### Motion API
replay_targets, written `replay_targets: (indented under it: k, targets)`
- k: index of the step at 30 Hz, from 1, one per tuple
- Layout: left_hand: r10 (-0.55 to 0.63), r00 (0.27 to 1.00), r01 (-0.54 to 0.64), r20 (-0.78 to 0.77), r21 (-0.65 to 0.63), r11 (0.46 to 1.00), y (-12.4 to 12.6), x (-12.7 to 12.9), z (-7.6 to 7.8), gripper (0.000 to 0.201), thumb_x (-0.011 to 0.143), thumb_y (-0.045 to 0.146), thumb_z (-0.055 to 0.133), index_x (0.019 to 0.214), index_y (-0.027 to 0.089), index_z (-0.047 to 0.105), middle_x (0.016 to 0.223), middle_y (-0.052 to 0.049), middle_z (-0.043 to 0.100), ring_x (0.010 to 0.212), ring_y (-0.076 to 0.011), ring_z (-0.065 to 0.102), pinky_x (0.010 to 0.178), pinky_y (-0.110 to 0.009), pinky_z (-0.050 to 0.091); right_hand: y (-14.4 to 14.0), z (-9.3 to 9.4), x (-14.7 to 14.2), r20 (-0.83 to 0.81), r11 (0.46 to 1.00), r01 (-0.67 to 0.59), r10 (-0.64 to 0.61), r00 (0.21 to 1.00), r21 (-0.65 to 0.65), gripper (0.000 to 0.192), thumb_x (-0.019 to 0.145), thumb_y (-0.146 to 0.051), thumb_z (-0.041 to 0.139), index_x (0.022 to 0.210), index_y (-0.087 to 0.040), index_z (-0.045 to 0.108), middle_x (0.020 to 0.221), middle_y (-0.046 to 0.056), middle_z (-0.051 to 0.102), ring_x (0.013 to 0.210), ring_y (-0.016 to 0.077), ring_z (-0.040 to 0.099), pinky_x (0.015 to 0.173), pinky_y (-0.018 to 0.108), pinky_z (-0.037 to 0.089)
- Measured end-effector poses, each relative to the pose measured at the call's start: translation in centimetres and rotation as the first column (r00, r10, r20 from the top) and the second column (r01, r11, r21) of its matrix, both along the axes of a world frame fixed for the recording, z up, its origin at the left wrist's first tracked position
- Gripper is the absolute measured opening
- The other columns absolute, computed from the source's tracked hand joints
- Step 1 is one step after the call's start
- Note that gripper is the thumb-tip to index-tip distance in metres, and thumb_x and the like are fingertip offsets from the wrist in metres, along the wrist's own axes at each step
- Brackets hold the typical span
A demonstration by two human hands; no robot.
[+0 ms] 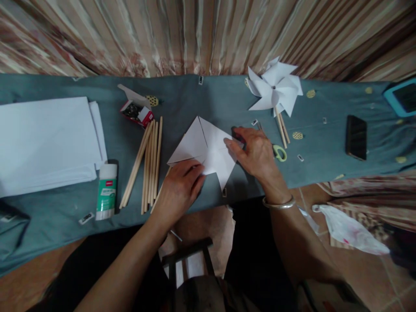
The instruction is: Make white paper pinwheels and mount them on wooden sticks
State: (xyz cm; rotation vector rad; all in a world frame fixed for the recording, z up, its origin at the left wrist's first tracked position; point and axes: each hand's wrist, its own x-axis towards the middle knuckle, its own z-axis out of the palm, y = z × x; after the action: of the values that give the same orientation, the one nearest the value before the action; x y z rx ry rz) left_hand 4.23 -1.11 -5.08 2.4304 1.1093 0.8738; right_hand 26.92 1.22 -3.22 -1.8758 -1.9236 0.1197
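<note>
A white square of paper with slits cut in from its corners lies in front of me on the cloth-covered table. My left hand is closed at its lower left edge, the fingers bent and the thumb close to the index finger. At the right corner, my right hand grips the sheet between thumb and fingers, hiding that corner. One pointed flap of the paper hangs toward the near table edge. Green-handled scissors lie just right of my right hand, their blades mostly hidden behind it.
Wooden sticks lie left of my left hand, beside a glue stick and an open small red box. White sheets are stacked at far left. Paper pinwheels on sticks, a phone and a blue-framed device lie right.
</note>
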Motion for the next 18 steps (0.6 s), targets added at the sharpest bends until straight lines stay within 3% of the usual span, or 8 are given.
replay_targets:
  k: [4,8,12,18]
  targets:
    - [0.011,1.0,-0.011,0.004,0.035,0.999,-0.1,0.0,-0.2,0.019,0.091,0.021,0.057,0.106,0.012,0.065,0.106,-0.012,0.069,0.098,-0.0246,0.065,0.087,-0.04,0.057,0.3,-0.2,0.1,0.06,1.0,0.003,-0.003,0.998,0.008,0.041,0.084,-0.047,0.064,0.109,-0.014,0.069,0.107,0.015,0.07,0.099,0.0304,0.064,0.092,0.049,0.049]
    - [0.023,1.0,-0.023,0.008,0.042,0.999,-0.2,-0.2,-0.2,0.025,0.09,0.02,0.057,0.113,0.013,0.063,0.11,-0.012,0.068,0.101,-0.0247,0.065,0.088,-0.041,0.057,-0.1,0.5,0.3,0.02,0.996,0.055,-0.053,0.998,-0.074,0.03,0.081,-0.043,0.068,0.095,-0.017,0.072,0.085,0.009,0.072,0.078,0.0242,0.065,0.077,0.041,0.052]
    - [0.02,1.0,-0.02,0.005,0.038,0.999,-0.2,-0.6,-0.1,0.025,0.091,0.018,0.055,0.115,0.014,0.062,0.113,-0.012,0.067,0.104,-0.0237,0.064,0.09,-0.04,0.057,-0.7,1.4,0.8,-0.15,0.968,0.13,-0.165,0.975,-0.217,0.023,0.074,-0.04,0.075,0.082,-0.019,0.073,0.068,0.002,0.069,0.059,0.0163,0.06,0.061,0.032,0.047]
    - [0.017,1.0,-0.017,0.015,0.035,0.999,-0.4,-0.8,-0.2,0.027,0.091,0.014,0.054,0.116,0.014,0.063,0.117,-0.012,0.066,0.107,-0.0234,0.063,0.094,-0.041,0.055,-1.6,0.8,1.9,-0.496,0.963,0.094,-0.213,0.842,-0.253,0.025,0.07,-0.043,0.075,0.068,-0.019,0.069,0.065,0.0,0.067,0.057,0.0118,0.056,0.056,0.027,0.042]
